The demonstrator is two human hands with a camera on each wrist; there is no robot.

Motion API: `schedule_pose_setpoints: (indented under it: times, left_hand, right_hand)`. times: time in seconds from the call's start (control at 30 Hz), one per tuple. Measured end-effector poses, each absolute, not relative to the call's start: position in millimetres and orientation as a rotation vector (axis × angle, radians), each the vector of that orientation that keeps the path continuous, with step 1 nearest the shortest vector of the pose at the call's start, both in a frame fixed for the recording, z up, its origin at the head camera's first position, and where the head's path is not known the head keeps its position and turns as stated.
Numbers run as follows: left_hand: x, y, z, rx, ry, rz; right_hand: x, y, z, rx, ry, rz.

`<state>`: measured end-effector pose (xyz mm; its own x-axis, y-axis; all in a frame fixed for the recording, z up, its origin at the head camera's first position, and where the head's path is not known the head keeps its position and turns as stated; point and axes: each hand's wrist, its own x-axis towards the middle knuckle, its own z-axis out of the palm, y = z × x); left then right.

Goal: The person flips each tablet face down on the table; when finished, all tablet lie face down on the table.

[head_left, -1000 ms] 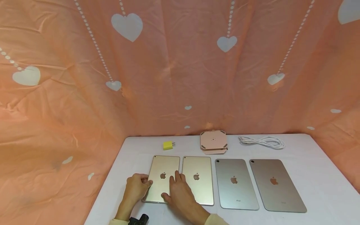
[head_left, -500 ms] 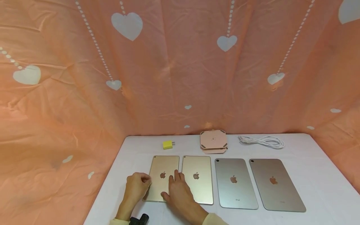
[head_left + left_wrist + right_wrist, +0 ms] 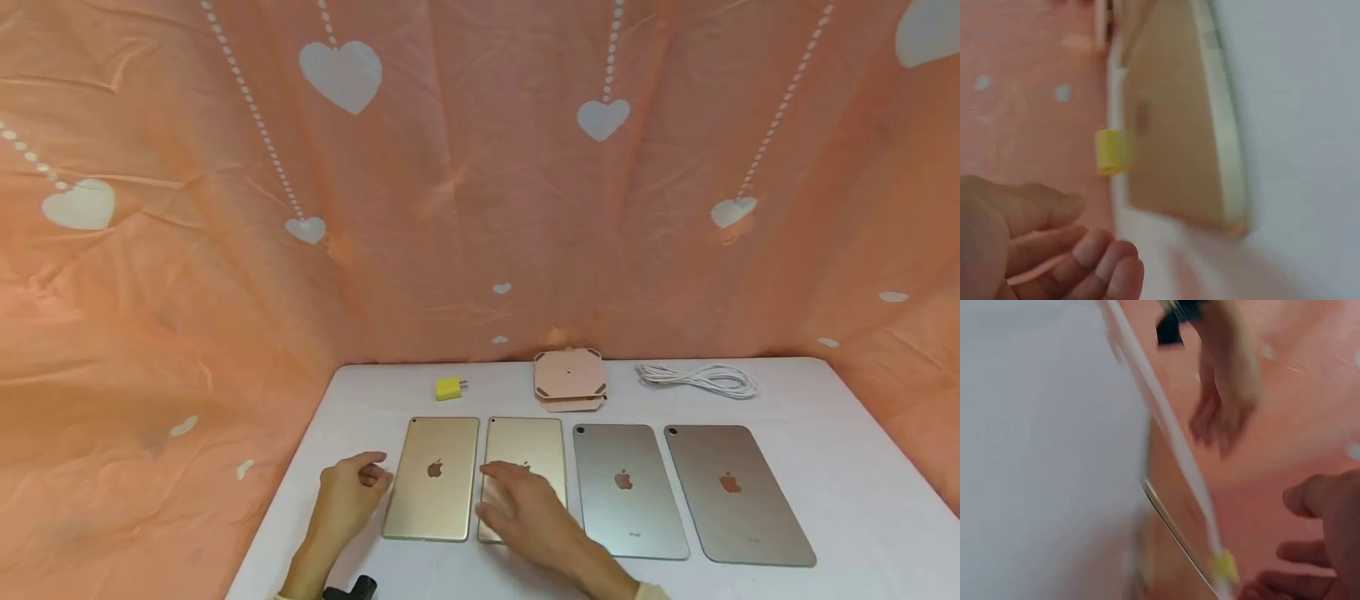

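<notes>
Two gold tablets lie face down on the white table in the head view. My left hand (image 3: 351, 490) is just off the left edge of the leftmost gold tablet (image 3: 431, 504), its fingers loosely bent around nothing. Close up in the left wrist view, that hand (image 3: 1054, 244) shows a gap between its fingers and the same tablet (image 3: 1175, 125). Over the second gold tablet (image 3: 536, 437) hovers my right hand (image 3: 534, 515), covering its middle and part of its logo. Nothing is held by the right hand (image 3: 1316, 544) in the right wrist view, where its fingers are spread.
To the right lie a silver tablet (image 3: 630, 508) and a darker grey-gold tablet (image 3: 738, 517), also face down. Along the back are a yellow charger plug (image 3: 448, 388), a pink folding stand (image 3: 568, 375) and a coiled white cable (image 3: 705, 379). An orange curtain (image 3: 480, 208) surrounds the table.
My right hand has lifted off the leftmost gold tablet and moved right over the second one. My left hand has let go of the tablet's edge and drawn slightly left.
</notes>
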<state>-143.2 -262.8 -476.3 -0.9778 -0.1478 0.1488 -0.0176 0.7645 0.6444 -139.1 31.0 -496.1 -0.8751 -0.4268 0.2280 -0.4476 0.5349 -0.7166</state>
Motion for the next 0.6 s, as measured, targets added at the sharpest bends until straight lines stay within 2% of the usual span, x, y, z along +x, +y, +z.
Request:
schedule_pose_setpoints:
  times: [0.17, 0.33, 0.47, 0.6]
  left_hand:
    - [-141, -277, -430, -0.032, -2.6, -0.9]
    - [-144, -298, -377, -0.215, -2.418, -0.704]
    - [-149, -320, -339, -0.31, -2.312, -0.533]
    - [-152, -334, -316, -0.323, -2.248, -0.412]
  right_hand:
    - [-144, 118, -466, 0.714, -2.602, 1.227]
    - [-150, 203, -427, 0.687, -2.44, 0.869]
    - [-155, 259, -391, 0.634, -2.347, 0.778]
    - [-163, 304, -365, 0.561, -2.261, 0.649]
